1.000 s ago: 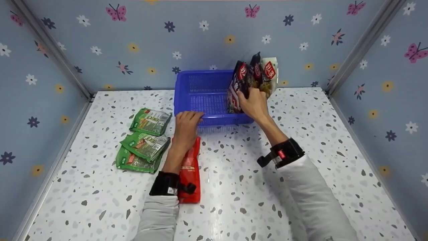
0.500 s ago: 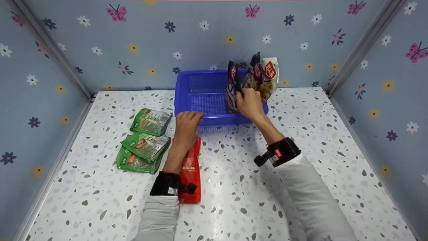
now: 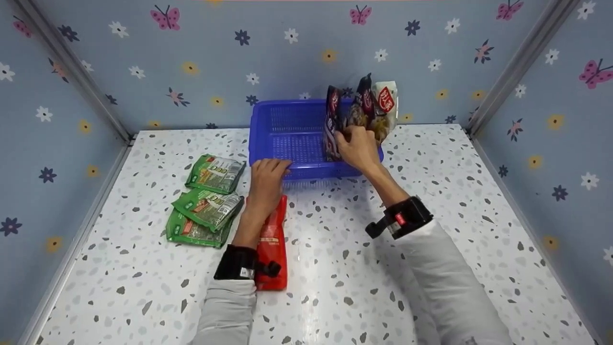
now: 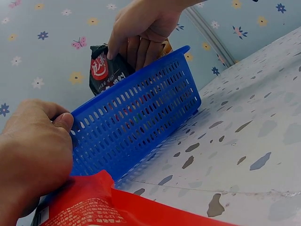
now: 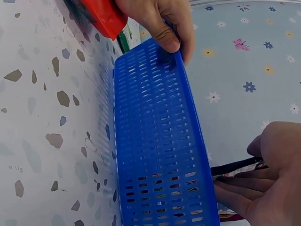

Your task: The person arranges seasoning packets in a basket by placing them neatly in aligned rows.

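A blue plastic basket [image 3: 306, 171] stands against the back wall. My left hand [image 3: 268, 179] grips its front rim near the left corner, thumb outside in the left wrist view. Inside the basket's right part, a dark food packet [image 3: 331, 124] stands on edge; my right hand [image 3: 360, 149] pinches it between thumb and fingers, its lower part hidden by the basket wall in the left wrist view. Just right of it stand another black packet [image 3: 366, 93] and a pale packet [image 3: 386, 101] with a red label, both partly behind my right hand.
Several green packets [image 3: 215, 175] lie left of the basket, two of them overlapping. A red packet [image 3: 273, 251] lies under my left forearm. Flower-patterned walls [image 3: 297, 57] enclose the speckled table [image 3: 345, 287] at back and sides.
The dark packet has turned from showing its face to standing nearly edge-on, more upright. My right hand has shifted slightly with it; my left hand has stayed on the rim.
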`<state>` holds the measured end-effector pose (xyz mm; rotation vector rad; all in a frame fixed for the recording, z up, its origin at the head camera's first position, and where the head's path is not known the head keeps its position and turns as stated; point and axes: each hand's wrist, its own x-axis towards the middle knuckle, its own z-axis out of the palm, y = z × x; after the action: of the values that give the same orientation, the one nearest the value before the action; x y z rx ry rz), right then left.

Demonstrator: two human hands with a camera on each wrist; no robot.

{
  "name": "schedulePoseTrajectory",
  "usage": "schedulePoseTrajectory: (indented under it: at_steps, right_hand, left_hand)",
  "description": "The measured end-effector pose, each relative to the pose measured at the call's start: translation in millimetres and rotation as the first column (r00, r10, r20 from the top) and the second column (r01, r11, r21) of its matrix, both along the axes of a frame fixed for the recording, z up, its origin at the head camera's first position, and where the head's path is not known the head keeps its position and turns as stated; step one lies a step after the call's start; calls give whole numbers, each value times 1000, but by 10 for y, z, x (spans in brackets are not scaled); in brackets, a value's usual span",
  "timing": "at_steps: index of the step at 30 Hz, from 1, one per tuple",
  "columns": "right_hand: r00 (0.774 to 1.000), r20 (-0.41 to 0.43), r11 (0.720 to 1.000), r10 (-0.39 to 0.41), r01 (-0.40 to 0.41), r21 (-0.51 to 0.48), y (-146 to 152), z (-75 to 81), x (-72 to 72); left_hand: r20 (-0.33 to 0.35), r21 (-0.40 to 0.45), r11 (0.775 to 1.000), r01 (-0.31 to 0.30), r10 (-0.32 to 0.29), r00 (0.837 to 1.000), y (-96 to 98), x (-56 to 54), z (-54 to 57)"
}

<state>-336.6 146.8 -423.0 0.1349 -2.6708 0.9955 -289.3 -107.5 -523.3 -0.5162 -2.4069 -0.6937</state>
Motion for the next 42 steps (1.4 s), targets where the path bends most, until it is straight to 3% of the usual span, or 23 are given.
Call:
schedulePoseTrajectory:
  at_steps: [6,12,17,22,42]
  right_hand:
    - [1000,17,1000,11,-11,3,1,-2,4]
    - [1000,-18,1000,11,-10,27,-5,-28,-4]
    - [997,-52,994,-63,67,86,18,-58,-19]
    - [992,-45,989,-120,124,83,38,-68,-31]
    - [994,-21,991,-109,111,79,46,-61,-17]
  left_hand:
    - [-15,5,1000,2,-2,1000,-2,17,2]
    - [-15,13,1000,6,-6,1000,2,29,23]
    - [-1,11,1000,5,-5,1000,9,30,32]
    - [9,22,1000,10,-10,1000,7,19,29]
    - [-6,1,1000,2,-2,1000,3,11,13]
